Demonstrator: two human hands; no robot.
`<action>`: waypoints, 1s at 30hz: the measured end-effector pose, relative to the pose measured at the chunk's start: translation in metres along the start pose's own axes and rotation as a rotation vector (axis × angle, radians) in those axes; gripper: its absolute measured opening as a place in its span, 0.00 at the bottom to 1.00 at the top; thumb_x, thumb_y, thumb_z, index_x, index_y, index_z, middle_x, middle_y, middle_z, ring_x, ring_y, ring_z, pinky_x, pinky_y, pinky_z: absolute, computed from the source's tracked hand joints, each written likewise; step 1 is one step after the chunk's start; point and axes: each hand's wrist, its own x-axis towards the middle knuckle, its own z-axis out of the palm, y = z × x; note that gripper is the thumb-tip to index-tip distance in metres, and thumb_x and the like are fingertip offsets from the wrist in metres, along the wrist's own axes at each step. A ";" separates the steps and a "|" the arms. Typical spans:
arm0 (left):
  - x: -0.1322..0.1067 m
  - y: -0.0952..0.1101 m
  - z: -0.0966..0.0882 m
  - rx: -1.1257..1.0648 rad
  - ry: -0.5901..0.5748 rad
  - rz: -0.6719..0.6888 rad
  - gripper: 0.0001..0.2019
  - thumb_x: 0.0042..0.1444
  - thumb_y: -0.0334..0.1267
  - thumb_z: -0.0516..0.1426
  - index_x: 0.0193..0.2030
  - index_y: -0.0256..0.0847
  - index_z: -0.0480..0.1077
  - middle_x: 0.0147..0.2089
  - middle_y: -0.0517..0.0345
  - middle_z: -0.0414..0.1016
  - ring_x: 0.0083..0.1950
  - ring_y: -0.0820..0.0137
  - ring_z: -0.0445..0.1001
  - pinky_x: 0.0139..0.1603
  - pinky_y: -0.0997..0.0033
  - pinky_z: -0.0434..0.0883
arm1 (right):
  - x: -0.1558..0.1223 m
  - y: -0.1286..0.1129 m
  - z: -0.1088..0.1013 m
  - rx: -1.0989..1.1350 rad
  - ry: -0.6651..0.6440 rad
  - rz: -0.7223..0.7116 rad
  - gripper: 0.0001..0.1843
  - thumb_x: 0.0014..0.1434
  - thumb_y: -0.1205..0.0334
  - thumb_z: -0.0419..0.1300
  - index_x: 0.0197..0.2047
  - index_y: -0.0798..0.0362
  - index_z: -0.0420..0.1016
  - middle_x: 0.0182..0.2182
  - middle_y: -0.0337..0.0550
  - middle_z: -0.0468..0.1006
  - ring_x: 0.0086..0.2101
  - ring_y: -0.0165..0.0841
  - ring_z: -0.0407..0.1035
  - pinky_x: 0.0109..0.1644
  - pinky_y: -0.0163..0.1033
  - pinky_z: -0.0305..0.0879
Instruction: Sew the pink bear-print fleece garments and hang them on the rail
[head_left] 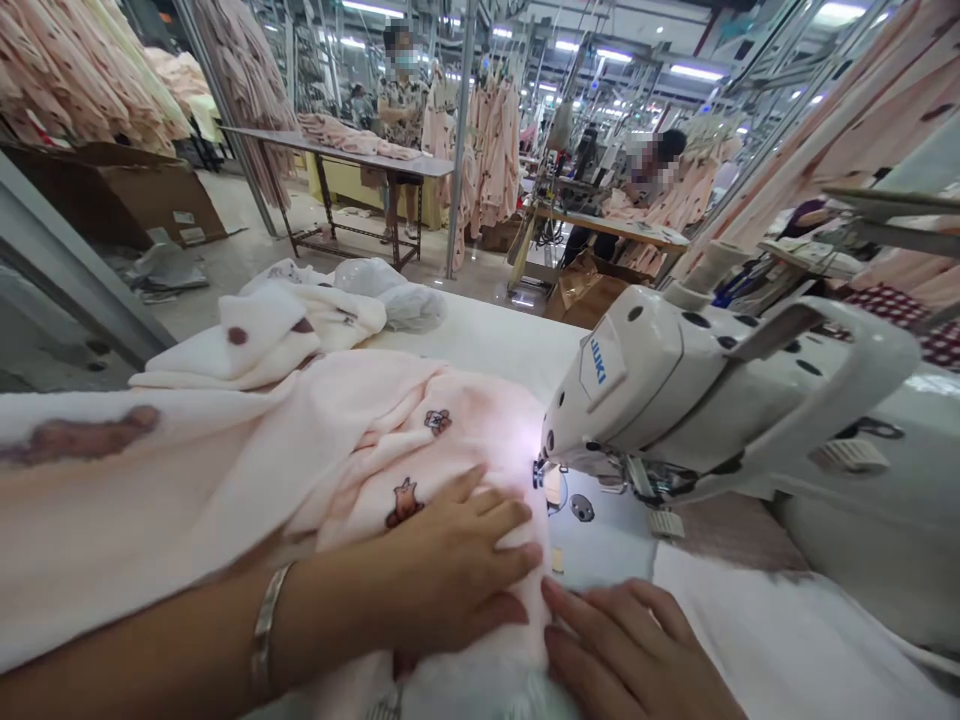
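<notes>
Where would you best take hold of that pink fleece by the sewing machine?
Probably along the edge nearest the sewing machine, coming from the near side, where the left hand and right hand lie. The pink fleece is soft and bunched, so flat fingers pressing down likely control it better than a pinch.

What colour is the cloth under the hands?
Pale pink cloth with brown prints, best in head view.

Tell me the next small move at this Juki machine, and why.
Probably feed the pink fleece slowly toward the needle: its folded edge already sits beside it, the left hand lies flat on top, and the right hand can steady the edge.
</notes>
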 end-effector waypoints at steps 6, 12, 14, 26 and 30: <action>0.029 -0.043 0.000 0.016 -0.038 0.088 0.13 0.61 0.46 0.50 0.44 0.39 0.66 0.48 0.51 0.68 0.49 0.62 0.63 0.59 0.53 0.52 | 0.026 0.022 0.018 0.064 0.031 0.211 0.18 0.65 0.63 0.41 0.35 0.49 0.72 0.38 0.41 0.77 0.36 0.34 0.68 0.44 0.43 0.53; 0.045 -0.064 -0.001 0.017 0.017 0.096 0.11 0.60 0.45 0.51 0.36 0.40 0.66 0.45 0.55 0.67 0.46 0.65 0.64 0.53 0.59 0.56 | 0.028 0.035 0.029 0.043 0.003 0.273 0.13 0.64 0.64 0.46 0.38 0.53 0.71 0.33 0.47 0.76 0.32 0.34 0.68 0.42 0.43 0.57; 0.045 -0.065 -0.001 0.012 0.029 0.090 0.10 0.60 0.44 0.51 0.35 0.40 0.66 0.45 0.56 0.67 0.46 0.65 0.64 0.53 0.60 0.55 | 0.027 0.036 0.028 0.050 0.020 0.254 0.12 0.64 0.63 0.47 0.44 0.54 0.70 0.33 0.47 0.76 0.32 0.35 0.68 0.41 0.43 0.58; 0.037 -0.036 -0.009 0.043 0.060 0.006 0.21 0.55 0.57 0.52 0.36 0.39 0.69 0.40 0.54 0.68 0.45 0.62 0.65 0.58 0.52 0.51 | 0.023 0.035 0.030 0.199 -0.015 0.365 0.10 0.62 0.62 0.48 0.43 0.49 0.68 0.29 0.40 0.74 0.30 0.34 0.67 0.35 0.39 0.59; 0.033 -0.017 0.001 0.047 0.029 -0.031 0.08 0.58 0.39 0.52 0.36 0.37 0.69 0.36 0.54 0.68 0.38 0.65 0.64 0.50 0.56 0.59 | 0.025 0.039 0.030 0.213 -0.022 0.404 0.14 0.59 0.60 0.49 0.48 0.50 0.65 0.28 0.41 0.74 0.32 0.36 0.68 0.37 0.42 0.61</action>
